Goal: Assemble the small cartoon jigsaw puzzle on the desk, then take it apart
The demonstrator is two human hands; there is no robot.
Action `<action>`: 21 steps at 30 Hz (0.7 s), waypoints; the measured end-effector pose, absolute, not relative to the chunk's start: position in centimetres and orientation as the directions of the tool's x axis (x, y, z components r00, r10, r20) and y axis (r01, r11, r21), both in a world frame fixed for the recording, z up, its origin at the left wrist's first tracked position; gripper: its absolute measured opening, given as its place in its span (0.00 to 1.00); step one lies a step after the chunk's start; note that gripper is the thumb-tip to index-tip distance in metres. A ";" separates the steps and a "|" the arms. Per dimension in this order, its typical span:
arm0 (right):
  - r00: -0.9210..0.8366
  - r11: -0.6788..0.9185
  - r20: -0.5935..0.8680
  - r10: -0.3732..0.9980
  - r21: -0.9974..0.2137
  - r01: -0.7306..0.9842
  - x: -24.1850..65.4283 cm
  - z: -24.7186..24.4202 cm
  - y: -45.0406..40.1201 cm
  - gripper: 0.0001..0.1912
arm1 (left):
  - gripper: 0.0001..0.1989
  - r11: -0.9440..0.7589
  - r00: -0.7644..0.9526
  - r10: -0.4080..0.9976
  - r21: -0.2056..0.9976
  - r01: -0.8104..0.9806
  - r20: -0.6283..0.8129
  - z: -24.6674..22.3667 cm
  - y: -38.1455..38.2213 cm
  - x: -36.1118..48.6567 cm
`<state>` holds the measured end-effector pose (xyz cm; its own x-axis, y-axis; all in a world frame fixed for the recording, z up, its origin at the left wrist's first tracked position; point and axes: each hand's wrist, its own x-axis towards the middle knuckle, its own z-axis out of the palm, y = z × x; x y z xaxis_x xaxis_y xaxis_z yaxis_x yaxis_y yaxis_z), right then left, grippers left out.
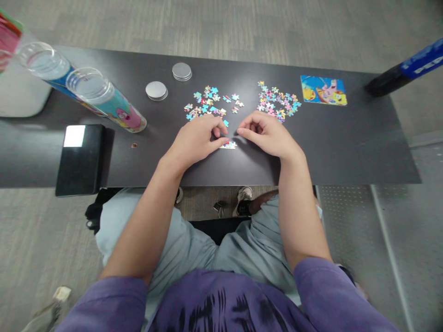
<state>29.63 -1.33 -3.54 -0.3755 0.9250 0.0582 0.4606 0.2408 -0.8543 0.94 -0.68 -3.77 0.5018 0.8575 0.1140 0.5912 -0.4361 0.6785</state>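
Above the near part of the table is my left hand (202,138), its fingers curled and its thumb on the edge of a small strip of joined jigsaw puzzle pieces (229,145). The hand covers part of that strip. My right hand (268,133) is just to the right, thumb and forefinger drawn together in a pinch; whether a piece is between them is too small to see. Beyond my left hand lies a loose pile of puzzle pieces (206,101), with a few single pieces (235,103) beside it. Another pile of pieces (277,102) spreads beyond my right hand.
A cartoon picture card (323,90) lies at the right, near a dark blue cylinder (404,69). Two clear-topped tubes (114,103) (51,69) stand at the left. Round silver lids (156,90) (182,71) lie near them. A black device (81,159) overhangs the table's front edge.
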 end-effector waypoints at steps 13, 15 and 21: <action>-0.361 0.135 -0.064 0.930 -0.856 0.500 30.3 -1.9 -1.4 0.16 | 0.07 -0.389 0.377 0.906 0.730 0.561 0.193 -1.7 -0.4 -2.4; -0.373 0.149 -0.075 0.925 -0.829 0.538 30.7 -1.2 -1.3 0.13 | 0.07 -0.370 0.297 0.927 0.703 0.608 0.231 -1.5 0.0 -3.3; -0.365 0.137 -0.108 0.925 -0.799 0.585 31.4 -0.7 -0.1 0.11 | 0.07 -0.347 0.293 0.937 0.609 0.713 0.191 -1.0 2.3 -4.6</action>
